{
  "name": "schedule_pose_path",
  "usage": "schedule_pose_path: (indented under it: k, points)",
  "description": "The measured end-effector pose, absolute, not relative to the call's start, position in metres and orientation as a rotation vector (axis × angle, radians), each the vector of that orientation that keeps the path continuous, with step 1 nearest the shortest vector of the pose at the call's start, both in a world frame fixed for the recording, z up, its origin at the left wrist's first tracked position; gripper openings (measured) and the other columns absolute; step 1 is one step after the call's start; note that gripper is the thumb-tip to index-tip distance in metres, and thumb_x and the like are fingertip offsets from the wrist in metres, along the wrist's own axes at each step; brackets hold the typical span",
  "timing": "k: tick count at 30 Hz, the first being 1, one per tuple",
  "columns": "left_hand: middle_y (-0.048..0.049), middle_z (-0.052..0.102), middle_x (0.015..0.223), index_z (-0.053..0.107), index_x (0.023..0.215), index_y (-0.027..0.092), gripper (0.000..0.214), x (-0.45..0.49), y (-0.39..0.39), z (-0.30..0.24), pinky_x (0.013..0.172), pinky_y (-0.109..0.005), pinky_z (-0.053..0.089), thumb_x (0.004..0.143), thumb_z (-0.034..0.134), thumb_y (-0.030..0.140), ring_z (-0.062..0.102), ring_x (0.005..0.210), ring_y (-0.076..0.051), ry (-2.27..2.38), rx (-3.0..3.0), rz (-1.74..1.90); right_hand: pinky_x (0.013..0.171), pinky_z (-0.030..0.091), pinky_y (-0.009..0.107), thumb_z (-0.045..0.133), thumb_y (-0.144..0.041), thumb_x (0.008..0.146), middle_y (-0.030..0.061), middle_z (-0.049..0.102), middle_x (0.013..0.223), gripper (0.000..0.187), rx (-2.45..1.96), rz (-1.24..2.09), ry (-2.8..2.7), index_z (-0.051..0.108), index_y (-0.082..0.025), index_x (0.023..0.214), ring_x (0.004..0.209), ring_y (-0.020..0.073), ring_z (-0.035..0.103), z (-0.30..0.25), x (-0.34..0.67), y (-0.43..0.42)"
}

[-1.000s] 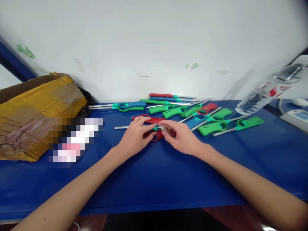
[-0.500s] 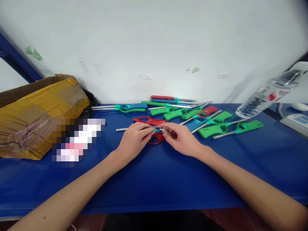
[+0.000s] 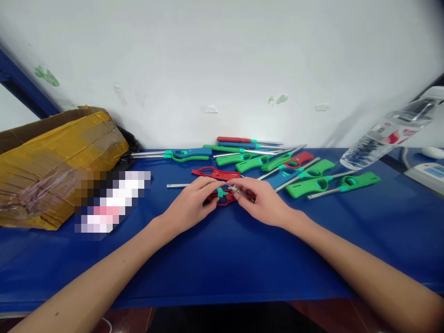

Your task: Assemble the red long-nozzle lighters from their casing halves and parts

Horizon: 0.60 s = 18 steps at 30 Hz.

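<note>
My left hand point(image 3: 192, 206) is closed around a red long-nosed lighter body point(image 3: 222, 198) with a teal trigger part; its metal tube point(image 3: 176, 186) pokes out to the left. My right hand point(image 3: 265, 201) pinches a small clear, metal-tipped insert point(image 3: 242, 191) right at the lighter's middle. Both hands rest on the blue table point(image 3: 222, 259). A separate red lighter shell half point(image 3: 215, 173) lies just beyond my hands.
Several finished green, blue and red lighters point(image 3: 294, 173) lie in a heap behind and to the right. A taped cardboard box point(image 3: 52, 157) stands at left, a plastic water bottle point(image 3: 385, 134) and a white device point(image 3: 428, 173) at right. The white wall is close behind.
My hands have shifted slightly on the red lighter, and the teal trigger part now shows between them. The view has barely moved.
</note>
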State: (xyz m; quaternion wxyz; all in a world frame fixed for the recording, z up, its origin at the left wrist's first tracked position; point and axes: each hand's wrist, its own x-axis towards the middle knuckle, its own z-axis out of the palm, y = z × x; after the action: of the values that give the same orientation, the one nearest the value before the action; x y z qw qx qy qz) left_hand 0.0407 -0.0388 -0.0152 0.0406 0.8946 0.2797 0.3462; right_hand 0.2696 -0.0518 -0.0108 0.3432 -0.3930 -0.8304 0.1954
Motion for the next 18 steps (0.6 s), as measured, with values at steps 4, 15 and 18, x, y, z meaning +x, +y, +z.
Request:
schedule_pose_path:
  k: [4,15,18]
  points:
    - [-0.0125,0.063,0.115,0.062,0.116,0.016,0.03,0.0391,-0.0379,-0.016,0.079,-0.03,0.058,0.088,0.055,0.006,0.066,0.097,-0.019,0.763,2.748,1.092,0.067,0.048,0.028,0.053,-0.022,0.092,0.0028,0.069,0.087,0.03,-0.996,0.533,-2.165,0.063,-0.019,0.121,0.067,0.0133,0.057,-0.0098,0.2702,-0.0526]
    - [-0.012,0.059,0.126,0.065,0.118,0.023,0.028,0.031,-0.0338,-0.0189,0.088,-0.033,0.059,0.096,0.05,0.014,0.065,0.111,-0.021,0.718,2.877,1.046,0.065,0.048,0.028,0.051,-0.025,0.095,0.0046,0.07,0.095,0.029,-0.951,0.662,-2.167,0.061,-0.023,0.122,0.069,0.0144,0.059,-0.0062,0.2701,-0.0553]
    - [-0.0114,0.064,0.124,0.064,0.118,0.023,0.026,0.0315,-0.0327,-0.0198,0.088,-0.034,0.059,0.095,0.052,0.016,0.066,0.109,-0.02,0.707,2.874,1.062,0.066,0.049,0.028,0.051,-0.025,0.094,0.0041,0.07,0.093,0.027,-0.978,0.684,-2.149,0.06,-0.022,0.12,0.069,0.0142,0.059,-0.0067,0.2703,-0.055]
